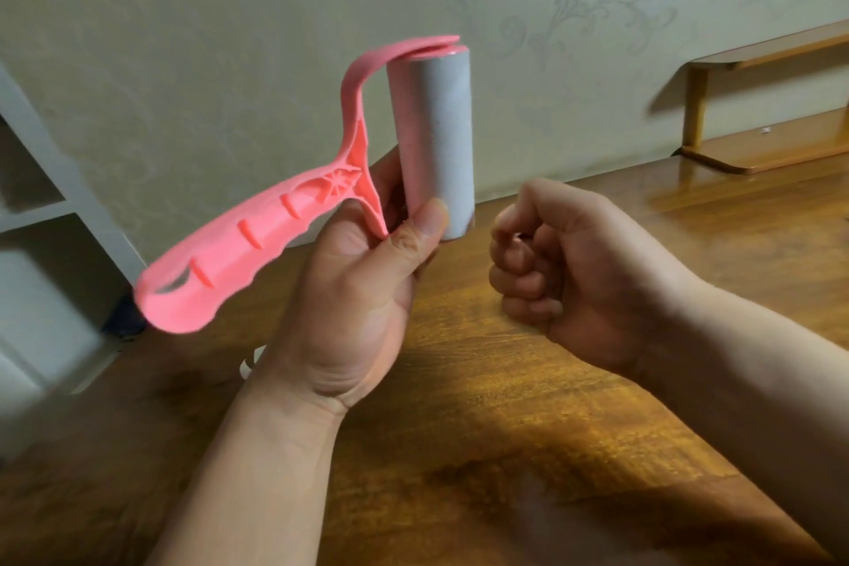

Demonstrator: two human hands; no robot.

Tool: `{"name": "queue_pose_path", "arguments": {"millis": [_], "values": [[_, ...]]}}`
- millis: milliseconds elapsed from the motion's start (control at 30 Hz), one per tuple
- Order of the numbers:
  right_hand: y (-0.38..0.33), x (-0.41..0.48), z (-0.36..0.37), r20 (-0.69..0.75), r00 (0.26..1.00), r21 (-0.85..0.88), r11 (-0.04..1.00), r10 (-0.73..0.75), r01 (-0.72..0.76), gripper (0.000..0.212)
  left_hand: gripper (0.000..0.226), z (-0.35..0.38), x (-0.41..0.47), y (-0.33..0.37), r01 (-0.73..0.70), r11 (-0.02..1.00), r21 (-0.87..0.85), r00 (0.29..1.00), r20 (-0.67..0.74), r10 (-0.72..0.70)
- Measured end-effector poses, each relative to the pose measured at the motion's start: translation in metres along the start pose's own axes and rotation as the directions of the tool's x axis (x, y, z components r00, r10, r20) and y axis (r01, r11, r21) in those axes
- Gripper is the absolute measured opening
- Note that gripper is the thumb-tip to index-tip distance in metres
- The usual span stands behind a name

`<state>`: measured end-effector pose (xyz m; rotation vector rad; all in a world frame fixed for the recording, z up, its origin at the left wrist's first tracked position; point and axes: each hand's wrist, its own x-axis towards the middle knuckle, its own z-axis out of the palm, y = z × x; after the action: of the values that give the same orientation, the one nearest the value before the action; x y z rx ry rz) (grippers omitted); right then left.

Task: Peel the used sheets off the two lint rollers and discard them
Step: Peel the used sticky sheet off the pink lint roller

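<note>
Holding pink lint roller above the table.
Your left hand clamps its roll; your right hand is fisted alongside.

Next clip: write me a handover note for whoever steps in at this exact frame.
Left hand holds the roller upright above the table, thumb on the roll's lower end.
Right hand is a fist beside it; whether a peeled sheet is inside cannot be told.
Done: unclear. The roll looks grey, with no loose edge visible.
Left: check this roll, peel if needed and discard any sheet. The second roller is not in view.
</note>
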<state>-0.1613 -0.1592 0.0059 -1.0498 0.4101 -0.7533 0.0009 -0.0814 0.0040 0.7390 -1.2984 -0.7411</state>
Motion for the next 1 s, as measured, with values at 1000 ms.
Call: {"name": "queue_pose_path", "arguments": {"millis": [1000], "values": [[0.019,-0.011,0.001,0.084,0.761,-0.636,0.553,-0.643,0.538,0.009,0.028,0.0,0.002,0.001,0.068,0.98,-0.186,0.99,-0.109,-0.09]]}}
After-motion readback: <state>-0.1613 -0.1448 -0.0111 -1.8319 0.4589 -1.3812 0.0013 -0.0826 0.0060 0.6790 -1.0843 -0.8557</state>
